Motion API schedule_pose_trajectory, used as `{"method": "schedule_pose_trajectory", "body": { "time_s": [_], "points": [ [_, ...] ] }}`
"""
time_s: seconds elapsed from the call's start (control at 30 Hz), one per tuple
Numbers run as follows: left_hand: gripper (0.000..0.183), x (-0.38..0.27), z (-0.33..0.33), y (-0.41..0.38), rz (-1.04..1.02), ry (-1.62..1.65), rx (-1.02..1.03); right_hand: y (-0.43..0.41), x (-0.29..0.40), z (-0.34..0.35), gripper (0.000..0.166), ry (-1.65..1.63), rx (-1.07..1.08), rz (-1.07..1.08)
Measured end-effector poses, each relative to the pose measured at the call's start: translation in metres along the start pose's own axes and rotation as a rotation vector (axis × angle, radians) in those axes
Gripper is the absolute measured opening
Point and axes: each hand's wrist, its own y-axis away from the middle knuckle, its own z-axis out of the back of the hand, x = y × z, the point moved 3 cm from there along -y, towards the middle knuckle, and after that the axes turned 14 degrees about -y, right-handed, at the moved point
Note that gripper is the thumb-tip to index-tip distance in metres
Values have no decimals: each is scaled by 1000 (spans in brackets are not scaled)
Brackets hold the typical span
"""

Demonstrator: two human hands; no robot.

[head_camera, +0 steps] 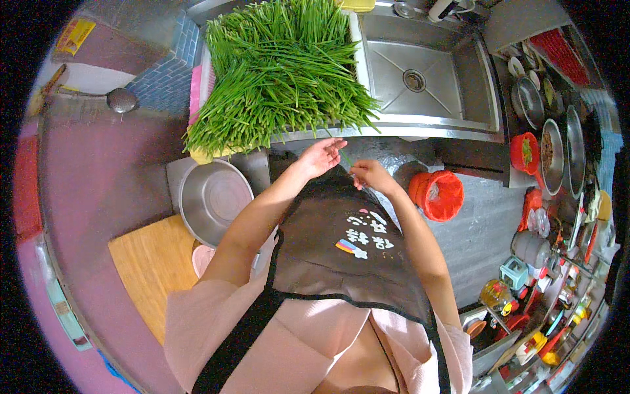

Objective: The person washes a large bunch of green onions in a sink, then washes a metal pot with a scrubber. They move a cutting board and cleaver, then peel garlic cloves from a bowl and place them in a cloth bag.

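Observation:
A thick heap of long green stalks, which look like garlic chives [285,74], fills a white plastic basket [362,54] at the sink's left. Just below the counter edge, my right hand [370,176] pinches a thin green stalk [346,157] between thumb and fingers. The stalk's other end reaches the fingertips of my left hand [324,156], whose palm is partly turned up and fingers curled. Whether those fingers grip it is unclear. Both hands are in front of my dark apron [325,246], close below the heap's cut ends.
Right of the basket is a stainless steel sink [418,59]. A large metal pot [216,197] stands at lower left, by a wooden board [152,266]. A red-lined bin [436,196] is on the floor at right. Metal basins [552,156] and bottles crowd the far right.

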Motion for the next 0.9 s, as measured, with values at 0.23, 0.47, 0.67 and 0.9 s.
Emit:
{"method": "schedule_pose_trajectory", "body": {
  "time_s": [0.23,0.47,0.67,0.9],
  "points": [
    [22,-18,-78,54,-138,-120,106,81,49,13,18,-155,-108,160],
    [23,-71,-141,115,-471,-490,119,113,77,7,17,-255,-231,299],
    [20,-217,-148,138,-1160,-939,-308,115,50,43,23,-410,-528,507],
    [33,-256,-61,70,-1045,-2103,-545,204,48,79,16,142,-1319,796]
  ]
}}
